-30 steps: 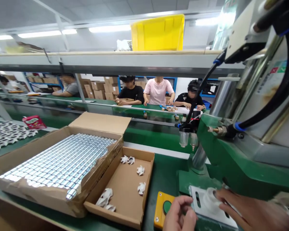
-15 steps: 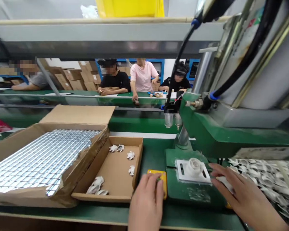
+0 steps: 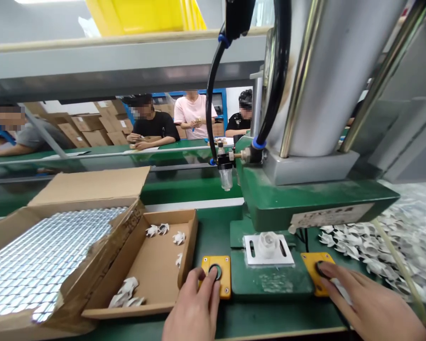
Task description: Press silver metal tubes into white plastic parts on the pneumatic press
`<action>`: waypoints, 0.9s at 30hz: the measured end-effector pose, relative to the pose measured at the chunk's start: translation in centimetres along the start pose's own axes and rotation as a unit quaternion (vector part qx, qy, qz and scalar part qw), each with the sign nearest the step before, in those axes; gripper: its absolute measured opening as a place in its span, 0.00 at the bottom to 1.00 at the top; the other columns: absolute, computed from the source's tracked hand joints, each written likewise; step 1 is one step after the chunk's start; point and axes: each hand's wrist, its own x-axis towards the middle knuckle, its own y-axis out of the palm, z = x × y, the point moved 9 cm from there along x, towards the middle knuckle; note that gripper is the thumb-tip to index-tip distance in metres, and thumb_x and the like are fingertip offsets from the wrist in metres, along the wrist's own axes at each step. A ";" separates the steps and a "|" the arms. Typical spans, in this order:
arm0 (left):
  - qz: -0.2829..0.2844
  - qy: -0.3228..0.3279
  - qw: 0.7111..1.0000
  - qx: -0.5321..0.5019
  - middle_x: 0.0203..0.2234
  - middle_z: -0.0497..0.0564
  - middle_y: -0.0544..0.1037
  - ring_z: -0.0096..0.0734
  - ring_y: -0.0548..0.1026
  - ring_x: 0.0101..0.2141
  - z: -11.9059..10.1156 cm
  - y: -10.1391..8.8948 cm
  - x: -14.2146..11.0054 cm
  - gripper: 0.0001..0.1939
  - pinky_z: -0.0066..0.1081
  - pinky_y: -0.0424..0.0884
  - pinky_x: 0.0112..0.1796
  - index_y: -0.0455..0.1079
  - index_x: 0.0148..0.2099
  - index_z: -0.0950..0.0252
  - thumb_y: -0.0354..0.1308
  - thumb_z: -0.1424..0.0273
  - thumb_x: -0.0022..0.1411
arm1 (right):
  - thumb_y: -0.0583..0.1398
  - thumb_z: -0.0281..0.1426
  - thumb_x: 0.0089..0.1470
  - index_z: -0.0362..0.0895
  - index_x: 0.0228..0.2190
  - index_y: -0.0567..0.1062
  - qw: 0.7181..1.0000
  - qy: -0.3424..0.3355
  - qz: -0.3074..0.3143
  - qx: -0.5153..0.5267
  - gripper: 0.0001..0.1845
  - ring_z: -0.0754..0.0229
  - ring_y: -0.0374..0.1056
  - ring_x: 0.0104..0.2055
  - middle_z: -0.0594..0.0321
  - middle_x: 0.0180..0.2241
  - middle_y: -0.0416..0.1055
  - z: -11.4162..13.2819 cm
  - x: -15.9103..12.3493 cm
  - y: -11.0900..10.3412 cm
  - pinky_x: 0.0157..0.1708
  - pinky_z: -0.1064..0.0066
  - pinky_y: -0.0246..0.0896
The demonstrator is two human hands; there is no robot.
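Observation:
My left hand [image 3: 195, 303] rests on the left yellow button box [image 3: 226, 290], its outstretched fingers at the round button [image 3: 216, 271]. On the right yellow button box [image 3: 308, 265], a fingertip of my right hand [image 3: 369, 300] touches the black button [image 3: 319, 268]. A whitish piece [image 3: 342, 290] shows under my right fingers, mostly hidden, and seems held there. Between the boxes, the green press base [image 3: 271, 284] carries a white slotted plate [image 3: 250, 258] with a round white plastic part [image 3: 269, 244] on it. Above hangs the green press head [image 3: 270, 199].
A shallow cardboard tray [image 3: 152, 265] holds several white finned pieces [image 3: 126, 292]. Farther left, a carton [image 3: 71, 327] contains rows of shiny metal cylinders [image 3: 53, 255]. More white pieces [image 3: 362, 246] are heaped at right beside plastic bags [image 3: 415, 222]. Several people sit or stand across the line.
Both hands have come onto the yellow button boxes, my right hand moving away from the plate. The view has turned to the right. The round part stays on the plate.

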 end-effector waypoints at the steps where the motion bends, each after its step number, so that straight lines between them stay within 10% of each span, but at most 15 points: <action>1: -0.001 -0.003 1.000 -0.001 0.45 0.51 0.69 0.33 0.76 0.36 0.0 -0.1 0.0 0.18 0.31 0.73 0.29 0.66 0.51 0.51 0.38 0.62 0.66 | 0.41 0.37 0.63 0.45 0.42 0.72 1.000 -0.003 -0.002 -0.001 0.22 0.51 0.73 0.37 0.55 0.40 0.74 0.1 0.1 -0.1 0.26 0.66 0.68; 10: -0.050 -0.001 0.990 -0.134 0.43 0.54 0.68 0.38 0.74 0.41 -1.1 -2.4 -0.2 0.16 0.38 0.73 0.37 0.69 0.48 0.55 0.43 0.60 0.64 | 0.49 0.45 0.58 0.53 0.44 0.68 0.960 0.165 0.066 0.215 0.16 0.56 0.72 0.38 0.61 0.45 0.71 -1.7 0.6 0.1 0.28 0.71 0.68; 19: -0.060 -0.037 0.919 -0.389 0.42 0.53 0.68 0.36 0.72 0.36 -4.3 -3.7 0.4 0.12 0.35 0.71 0.36 0.74 0.42 0.55 0.51 0.61 0.60 | 0.54 0.50 0.55 0.47 0.47 0.64 0.769 0.208 0.126 0.591 0.25 0.64 0.60 0.22 0.63 0.31 0.69 2.1 9.5 -0.9 0.21 0.72 0.57; 27: -0.053 -0.008 0.889 -0.454 0.38 0.53 0.71 0.34 0.71 0.39 -3.7 -2.8 -0.9 0.10 0.31 0.69 0.40 0.74 0.41 0.55 0.53 0.65 0.60 | 0.51 0.48 0.57 0.43 0.21 0.70 0.772 0.161 0.153 0.596 0.24 0.65 0.55 0.21 0.67 0.17 0.59 4.2 12.5 -1.7 0.23 0.72 0.53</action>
